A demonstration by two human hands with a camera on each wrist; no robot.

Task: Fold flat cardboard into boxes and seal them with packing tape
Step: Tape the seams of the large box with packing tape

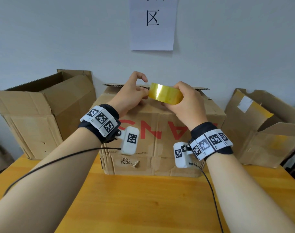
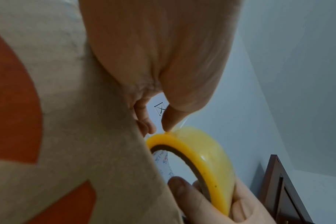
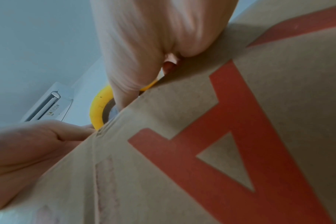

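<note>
- Yellow table (image 1: 143, 199) against a pale wall, three boxes on it.
- Middle box (image 1: 160, 157), centre of frame, stands folded; top looks untaped.
- Right hand (image 1: 185, 105) grips the tape roll (image 1: 165, 93) above it.
- Left hand (image 1: 131, 93) pinches at the roll's edge, apparently freeing the end; sealing is not yet begun.

head view looks down from above; both wrist views look up close, sharing the tape roll (image 2: 207, 154).

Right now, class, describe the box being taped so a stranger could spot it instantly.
On the yellow table three cardboard boxes stand against the wall. It is the middle box, under both hands and the tape roll. Only it bears big red letters.
</note>
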